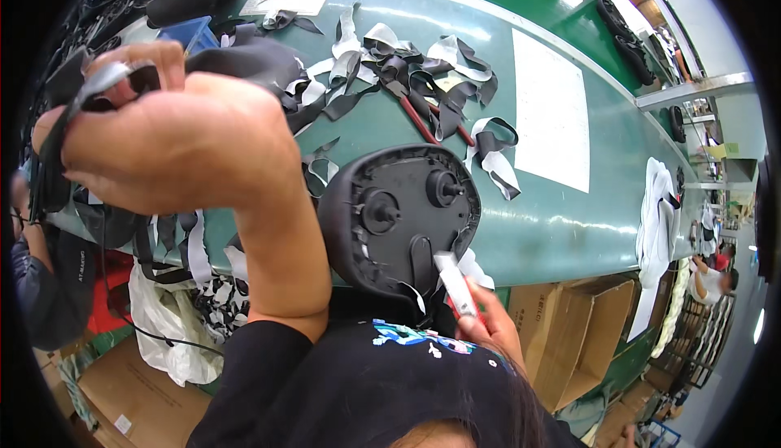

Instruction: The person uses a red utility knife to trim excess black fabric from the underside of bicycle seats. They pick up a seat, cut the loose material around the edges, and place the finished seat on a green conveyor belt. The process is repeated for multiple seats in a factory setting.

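Strip (55, 163) (limp, black) fills the curled left hand (154, 131); right hand (494, 326) clasps red-and-white tool (457, 287) beside rounded shell (407, 232) at counter's (561, 232) near edge.

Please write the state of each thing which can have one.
Black rounded padded panel: recessed side up
Left hand: raised, closed around dark flexible strip
Right hand: gripping red-and-white tool
Red-handled pliers: lying, handles apart
Brown cardboard box: open
White rectangular paper sheet: flat
White plastic bag: crumpled
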{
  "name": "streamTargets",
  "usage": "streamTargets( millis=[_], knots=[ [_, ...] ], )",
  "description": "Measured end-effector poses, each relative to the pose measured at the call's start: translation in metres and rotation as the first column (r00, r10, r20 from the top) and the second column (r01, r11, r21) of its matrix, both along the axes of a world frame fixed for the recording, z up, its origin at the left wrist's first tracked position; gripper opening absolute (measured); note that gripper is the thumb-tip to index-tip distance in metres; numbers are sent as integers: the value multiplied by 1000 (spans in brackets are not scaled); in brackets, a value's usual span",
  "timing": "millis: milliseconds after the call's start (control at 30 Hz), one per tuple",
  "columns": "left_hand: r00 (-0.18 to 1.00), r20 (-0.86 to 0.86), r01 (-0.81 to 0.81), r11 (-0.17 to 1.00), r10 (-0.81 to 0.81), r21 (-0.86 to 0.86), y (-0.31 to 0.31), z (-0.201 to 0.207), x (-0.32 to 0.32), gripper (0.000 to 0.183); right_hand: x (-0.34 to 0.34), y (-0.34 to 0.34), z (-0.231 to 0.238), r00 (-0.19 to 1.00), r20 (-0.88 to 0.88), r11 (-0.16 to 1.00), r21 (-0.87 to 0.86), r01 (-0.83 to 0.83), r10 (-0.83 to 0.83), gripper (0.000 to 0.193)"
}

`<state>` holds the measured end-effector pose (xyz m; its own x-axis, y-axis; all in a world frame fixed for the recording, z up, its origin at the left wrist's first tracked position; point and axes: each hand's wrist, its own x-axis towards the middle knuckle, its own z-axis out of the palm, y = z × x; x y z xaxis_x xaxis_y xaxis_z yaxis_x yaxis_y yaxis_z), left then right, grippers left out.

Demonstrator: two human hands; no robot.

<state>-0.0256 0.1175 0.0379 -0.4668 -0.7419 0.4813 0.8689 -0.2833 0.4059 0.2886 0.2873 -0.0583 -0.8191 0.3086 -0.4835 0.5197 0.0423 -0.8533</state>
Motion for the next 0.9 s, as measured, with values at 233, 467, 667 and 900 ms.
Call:
streamTargets(
  millis=[233, 467, 667, 900],
  knots=[
    [881, 195, 279, -139, 432, -950, -8, -108, 12, 50, -98, 8, -37, 887, -409, 969, 22, 244, -214, 74],
    [137, 984, 971, -179, -116, -157, -18, -129, -25, 43, -167, 73, -5, 809, -578, 988, 33, 149, -103, 48],
    [228, 810, 856, 507, -540, 97, 96, -106, -73, 38, -197, 261, -20, 653, -620, 824, 17, 566, -435, 36],
    [768, 597, 538, -272, -234, -798, 250, -152, 13, 30, -276, 441, -75, 492, -555, 708, -282, 647, -671, 39]
  ],
)
